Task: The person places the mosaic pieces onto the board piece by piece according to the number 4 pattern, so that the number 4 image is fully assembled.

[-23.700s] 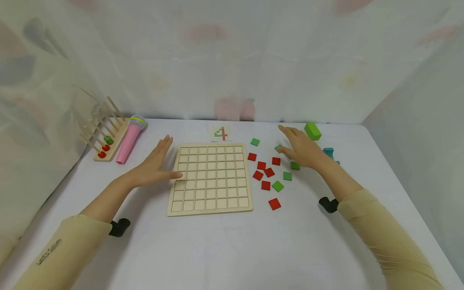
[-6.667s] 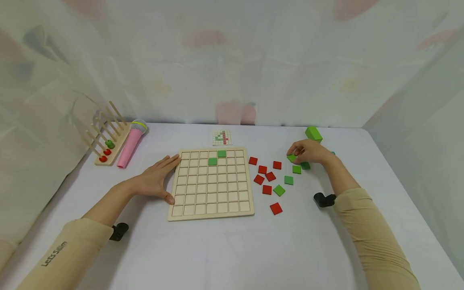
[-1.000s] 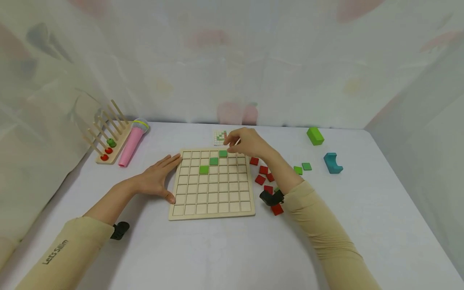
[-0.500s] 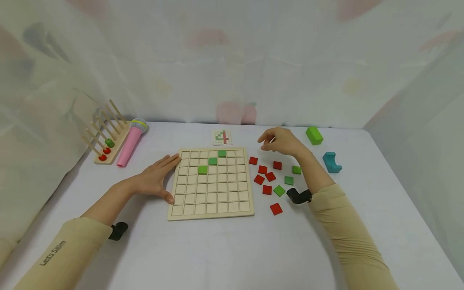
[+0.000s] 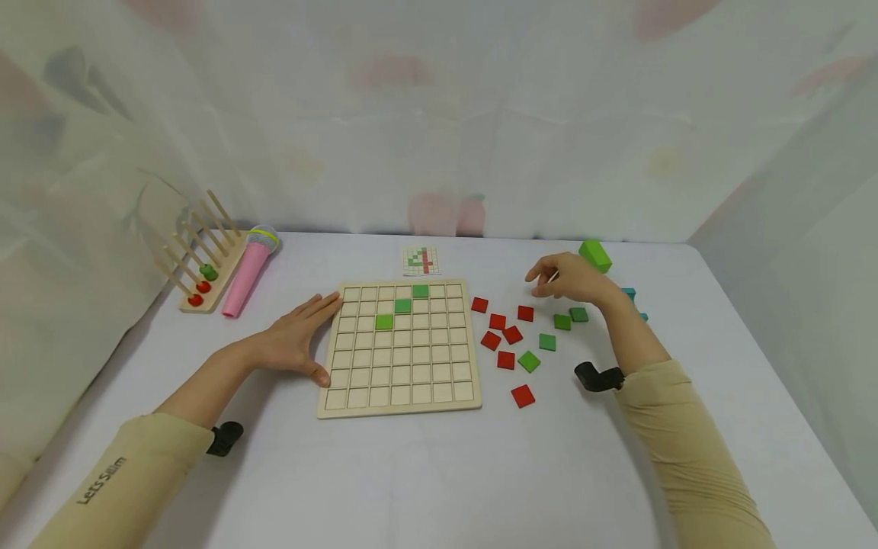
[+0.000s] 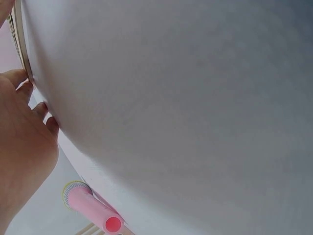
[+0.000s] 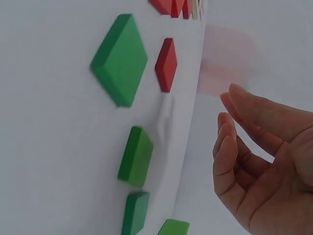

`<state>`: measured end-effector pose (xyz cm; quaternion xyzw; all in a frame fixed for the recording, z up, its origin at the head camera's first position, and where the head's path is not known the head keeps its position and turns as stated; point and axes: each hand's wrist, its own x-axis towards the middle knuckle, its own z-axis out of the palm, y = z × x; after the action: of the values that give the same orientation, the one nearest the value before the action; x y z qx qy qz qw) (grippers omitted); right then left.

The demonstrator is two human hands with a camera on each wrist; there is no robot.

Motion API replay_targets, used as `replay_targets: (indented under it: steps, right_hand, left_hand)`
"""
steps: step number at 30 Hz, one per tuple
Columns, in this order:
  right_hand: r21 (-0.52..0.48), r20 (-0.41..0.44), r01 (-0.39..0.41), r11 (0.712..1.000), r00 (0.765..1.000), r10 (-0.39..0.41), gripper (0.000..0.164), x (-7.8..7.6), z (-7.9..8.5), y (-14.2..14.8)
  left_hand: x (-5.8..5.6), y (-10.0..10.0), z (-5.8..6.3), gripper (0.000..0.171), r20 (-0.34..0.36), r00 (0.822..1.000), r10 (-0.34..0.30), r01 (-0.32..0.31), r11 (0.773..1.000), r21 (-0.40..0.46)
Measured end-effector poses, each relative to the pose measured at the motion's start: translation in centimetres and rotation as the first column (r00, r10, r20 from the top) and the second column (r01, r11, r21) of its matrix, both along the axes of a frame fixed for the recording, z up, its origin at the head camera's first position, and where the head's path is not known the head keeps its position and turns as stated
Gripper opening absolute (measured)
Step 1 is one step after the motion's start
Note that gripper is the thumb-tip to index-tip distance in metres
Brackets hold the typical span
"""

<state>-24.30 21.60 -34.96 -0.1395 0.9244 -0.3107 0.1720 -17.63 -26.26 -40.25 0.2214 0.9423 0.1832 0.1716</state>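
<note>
My left hand (image 5: 291, 343) rests along the left edge of a wooden grid board (image 5: 401, 412), thumb apart from the straight fingers; the left wrist view shows the fingertips (image 6: 24, 85) at that edge. In the board's upper part, three green tiles (image 5: 384, 322) step down diagonally leftward. My right hand (image 5: 569, 277) hovers behind the loose tiles, fingers loosely bent, with nothing held, as the right wrist view confirms. Below it lie several green tiles (image 5: 562, 322) and, closer to the board, several red tiles (image 5: 523, 396). Behind the board is a pattern card (image 5: 421, 261) with green and red squares.
A pink toy microphone (image 5: 247, 278) and a wooden peg stand (image 5: 218, 286) with small red and green pieces are at the back left. At the back right sit a green block (image 5: 595, 256) and a teal block (image 5: 629, 293), partly hidden by the right arm.
My right hand has moved from over the board's back edge rightward to the loose tiles. The left hand stays put. Since the frame 6.7 seconds back, a third green tile has come onto the board.
</note>
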Motion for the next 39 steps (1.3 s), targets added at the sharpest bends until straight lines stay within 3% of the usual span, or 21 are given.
replay_targets:
  steps: [12, 17, 21, 39]
  right_hand:
    - [0.046, 0.092, -0.056, 0.997, 0.994, 0.052, 0.030, 1.1, -0.8, 2.7]
    - [0.063, 0.137, -0.044, 0.997, 0.990, 0.035, 0.032, 1.5, -0.7, 3.4]
    - [0.077, 0.137, -0.021, 0.997, 0.991, 0.010, 0.034, 1.6, -0.9, 3.9]
    - [0.061, 0.149, -0.062, 0.996, 0.988, 0.052, 0.030, 1.8, -1.4, 4.1]
  left_hand:
    - [-0.1, -0.2, -0.3, 0.144, -0.025, 0.999, -0.020, 0.020, 1.000, -0.001]
    - [-0.1, -0.2, -0.5, 0.143, -0.028, 0.999, -0.020, 0.020, 1.000, 0.001]
    - [-0.2, -0.3, -0.6, 0.143, -0.030, 0.999, -0.018, 0.018, 1.000, -0.005]
    - [0.0, -0.2, -0.2, 0.142, -0.019, 1.000, -0.015, 0.015, 1.000, 0.000]
